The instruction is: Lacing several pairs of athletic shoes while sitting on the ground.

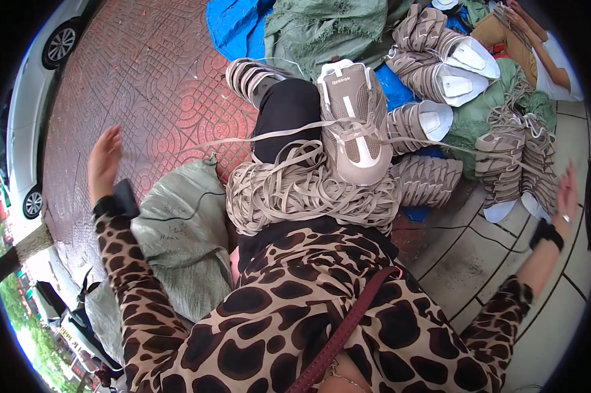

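Head view: both hands raised, empty; shoe upper (354,121) on lace pile (295,193)

Outdoor pavement workplace: red paving bricks (158,85), parked car (53,46), stacked shoe uppers (439,59).

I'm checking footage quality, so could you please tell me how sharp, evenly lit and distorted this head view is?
Head view: even daylight, soft shadows, no strong glare; the shoe and laces at centre are sharp; the left hand and right hand look slightly soft near the rim; fisheye bends the tile lines; corners are black.
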{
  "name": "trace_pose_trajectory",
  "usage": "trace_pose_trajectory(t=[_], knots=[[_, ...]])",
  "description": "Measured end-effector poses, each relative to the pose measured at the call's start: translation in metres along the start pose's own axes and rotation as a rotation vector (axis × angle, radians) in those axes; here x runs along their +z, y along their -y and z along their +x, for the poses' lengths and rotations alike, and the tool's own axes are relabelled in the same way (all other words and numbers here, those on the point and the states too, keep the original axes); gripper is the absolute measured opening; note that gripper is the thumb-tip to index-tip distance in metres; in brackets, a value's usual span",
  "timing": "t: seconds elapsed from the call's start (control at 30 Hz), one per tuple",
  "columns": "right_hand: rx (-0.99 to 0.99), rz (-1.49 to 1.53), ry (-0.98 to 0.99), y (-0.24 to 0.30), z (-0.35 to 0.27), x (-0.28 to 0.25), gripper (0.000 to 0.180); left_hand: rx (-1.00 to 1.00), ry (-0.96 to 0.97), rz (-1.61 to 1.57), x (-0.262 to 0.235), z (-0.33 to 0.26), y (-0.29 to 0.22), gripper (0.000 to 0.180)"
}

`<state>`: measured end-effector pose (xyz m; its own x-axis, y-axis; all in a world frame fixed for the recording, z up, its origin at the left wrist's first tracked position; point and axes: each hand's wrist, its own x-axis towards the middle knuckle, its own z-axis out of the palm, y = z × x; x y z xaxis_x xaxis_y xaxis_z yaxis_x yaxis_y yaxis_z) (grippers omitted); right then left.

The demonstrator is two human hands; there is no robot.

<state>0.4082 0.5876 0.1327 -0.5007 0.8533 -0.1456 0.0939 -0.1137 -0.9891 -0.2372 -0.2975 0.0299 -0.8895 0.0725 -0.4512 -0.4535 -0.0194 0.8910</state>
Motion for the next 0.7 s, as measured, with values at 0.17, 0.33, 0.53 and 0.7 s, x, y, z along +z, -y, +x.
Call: trace_pose_trajectory(t=[0.17, 0.33, 0.53, 0.7], knots=[[0.057, -0.29, 0.475, -0.069, -0.1, 0.335, 0.031, 0.114, 0.314, 0.35, 0.192, -0.078, 0.075, 0.025], [-0.244, -0.453, 0.654, -0.122, -0.144, 0.438, 0.024, 0.603, 0.593, 0.606, 0.286, -0.123, 0.126, 0.018], [-0.283, -0.731, 0.671, -0.137, -0.153, 0.461, 0.021, 0.645, 0.572, 1.077, 0.292, -0.152, 0.14, 0.014], [-0.31, -0.71, 0.668, -0.146, -0.152, 0.463, 0.02, 0.67, 0.555, 1.083, 0.292, -0.156, 0.145, 0.016]])
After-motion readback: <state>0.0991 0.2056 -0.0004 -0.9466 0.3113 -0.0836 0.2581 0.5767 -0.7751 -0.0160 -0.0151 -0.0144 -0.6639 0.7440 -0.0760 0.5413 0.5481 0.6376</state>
